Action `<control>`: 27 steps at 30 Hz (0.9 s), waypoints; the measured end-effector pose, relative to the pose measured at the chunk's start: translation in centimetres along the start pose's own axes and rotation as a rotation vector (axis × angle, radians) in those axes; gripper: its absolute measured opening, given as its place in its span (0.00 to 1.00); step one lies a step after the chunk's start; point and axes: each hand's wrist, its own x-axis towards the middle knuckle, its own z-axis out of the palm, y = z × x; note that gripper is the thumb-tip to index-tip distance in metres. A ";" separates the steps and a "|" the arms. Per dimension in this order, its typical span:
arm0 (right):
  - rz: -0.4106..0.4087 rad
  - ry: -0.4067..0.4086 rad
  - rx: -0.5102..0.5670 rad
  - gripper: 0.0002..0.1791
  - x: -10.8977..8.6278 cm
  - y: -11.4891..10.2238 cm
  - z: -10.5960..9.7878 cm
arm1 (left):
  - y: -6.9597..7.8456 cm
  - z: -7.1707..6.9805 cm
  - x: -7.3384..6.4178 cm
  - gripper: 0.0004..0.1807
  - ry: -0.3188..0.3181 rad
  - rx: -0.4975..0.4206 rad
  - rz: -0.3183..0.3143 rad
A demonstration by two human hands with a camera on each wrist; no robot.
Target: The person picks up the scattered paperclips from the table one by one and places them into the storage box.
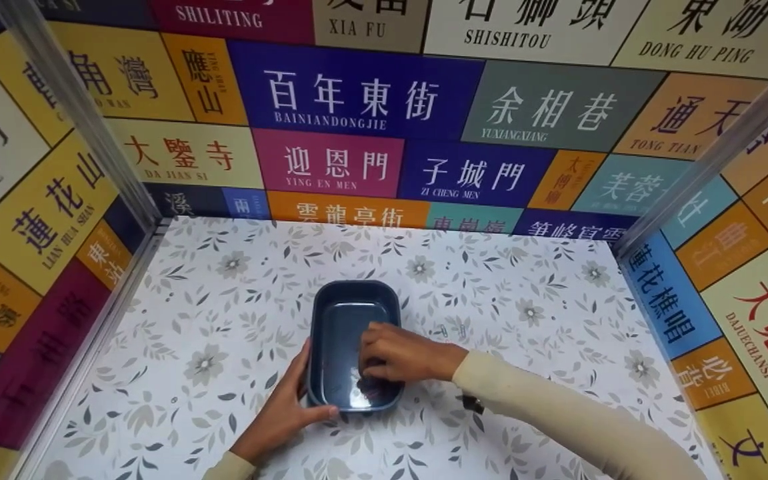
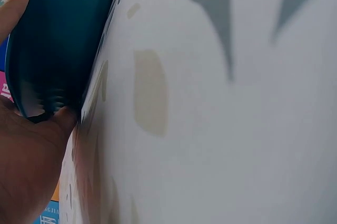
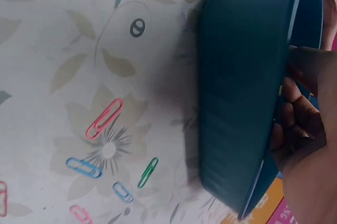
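A deep dark-blue rectangular plastic container (image 1: 355, 293) with rounded corners stands on the table, open side up. My left hand (image 1: 297, 400) holds it at its near left corner, thumb over the near rim and fingers along the left wall. My right hand (image 1: 401, 353) reaches over the right wall, its curled fingers down inside; I cannot tell whether they hold anything. In the right wrist view, paper clips lie beside the container: a red one (image 3: 104, 119), a blue one (image 3: 84, 168), a green one (image 3: 148, 172) and a smaller blue one (image 3: 122, 192).
A pink paper clip (image 3: 80, 214) and another reddish clip (image 3: 3, 199) lie near the edge of the right wrist view. The tabletop (image 1: 524, 373) has a grey floral print. Panels of colourful street-name signs (image 1: 357, 93) stand at the back and both sides.
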 end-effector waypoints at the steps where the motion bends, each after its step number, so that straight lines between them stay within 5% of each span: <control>1: -0.001 0.019 0.002 0.03 -0.2 0.1 -0.1 | 0.0 0.0 0.0 0.73 0.002 -0.002 0.001; 18: 0.203 0.268 0.194 0.02 -4.8 1.5 -1.3 | 0.2 0.1 0.0 0.74 0.031 0.031 -0.030; 27: 0.244 0.386 0.257 0.03 -7.1 2.3 -0.9 | 0.6 0.2 -0.1 0.74 0.032 0.039 -0.045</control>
